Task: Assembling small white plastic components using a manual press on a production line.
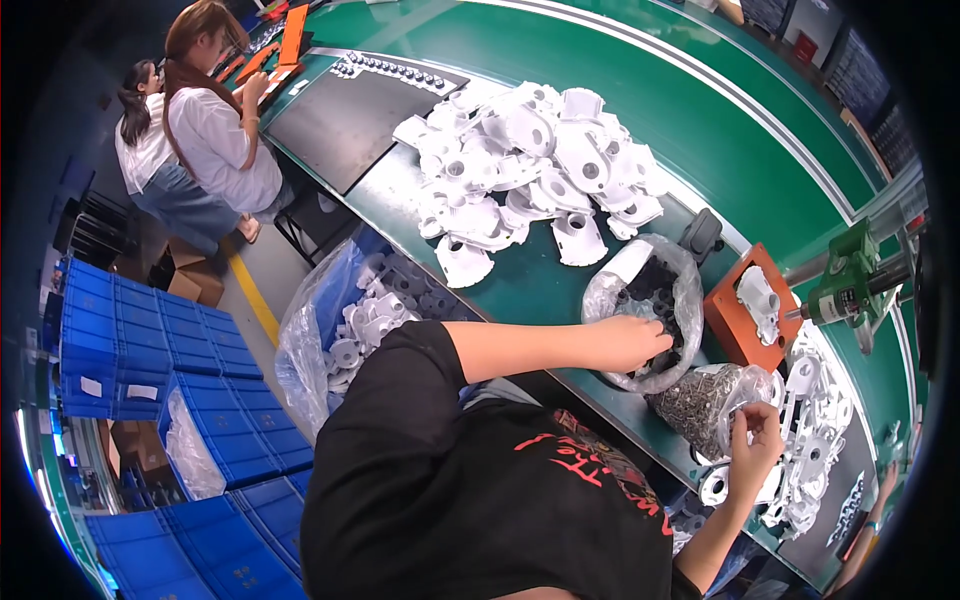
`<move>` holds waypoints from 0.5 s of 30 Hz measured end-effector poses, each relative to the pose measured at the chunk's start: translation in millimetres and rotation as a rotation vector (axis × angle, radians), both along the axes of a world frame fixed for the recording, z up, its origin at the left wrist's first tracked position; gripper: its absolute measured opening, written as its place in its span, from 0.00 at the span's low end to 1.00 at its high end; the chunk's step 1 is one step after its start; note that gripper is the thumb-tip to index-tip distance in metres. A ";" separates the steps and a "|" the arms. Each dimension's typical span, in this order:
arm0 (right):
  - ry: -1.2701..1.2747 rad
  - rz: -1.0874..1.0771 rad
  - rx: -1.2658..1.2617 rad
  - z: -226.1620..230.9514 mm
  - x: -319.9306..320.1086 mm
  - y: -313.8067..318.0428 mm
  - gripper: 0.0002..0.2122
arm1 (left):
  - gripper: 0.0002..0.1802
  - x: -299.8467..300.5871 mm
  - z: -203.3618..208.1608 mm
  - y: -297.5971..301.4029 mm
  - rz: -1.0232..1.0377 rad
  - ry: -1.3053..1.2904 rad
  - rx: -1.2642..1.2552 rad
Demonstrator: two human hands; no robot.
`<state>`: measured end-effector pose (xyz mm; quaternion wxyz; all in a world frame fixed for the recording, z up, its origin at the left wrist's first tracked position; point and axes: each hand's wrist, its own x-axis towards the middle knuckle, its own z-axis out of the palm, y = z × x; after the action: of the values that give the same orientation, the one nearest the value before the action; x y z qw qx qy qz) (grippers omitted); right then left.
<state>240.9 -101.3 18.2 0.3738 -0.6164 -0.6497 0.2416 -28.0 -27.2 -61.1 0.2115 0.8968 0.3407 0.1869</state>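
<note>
My left hand [638, 343] reaches across into a clear plastic bag [598, 297] of small black parts [655, 290]. Its fingers are bent together among the parts, and what they grip is hidden. My right hand [757, 436] is at the mouth of a clear bag of metal screws [695, 405]. The fingers there are curled together; anything between them is too small to make out. Just beyond both hands, a white plastic housing [760, 303] sits on an orange fixture block [722, 313], in front of a green machine head [848, 280].
White housings [530, 150] lie heaped on the green bench, with more white parts [812, 440] at the right. A lined bin [320, 330] of parts stands below the edge. Blue crates [150, 330] are stacked at the left. Two people [215, 130] work at the far left.
</note>
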 end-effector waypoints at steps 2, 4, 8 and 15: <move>0.064 0.015 0.040 -3.9 1.0 0.6 0.06 | 0.16 -3.0 2.6 -2.2 -0.019 -0.011 -0.001; 0.098 0.010 0.022 -2.0 -0.8 -0.9 0.07 | 0.15 -6.0 9.0 -1.5 -0.031 -0.094 -0.104; 0.078 0.012 0.031 -6.1 6.0 -0.6 0.10 | 0.11 -7.6 -3.9 5.2 -0.038 -0.067 -0.128; 0.124 -0.010 0.130 -3.4 6.4 -4.9 0.07 | 0.08 -15.8 29.2 6.8 0.073 0.042 -0.163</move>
<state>247.3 -106.2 14.7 0.4536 -0.5778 -0.6366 0.2348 -43.8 -20.4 -32.0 0.2694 0.8674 0.3917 0.1472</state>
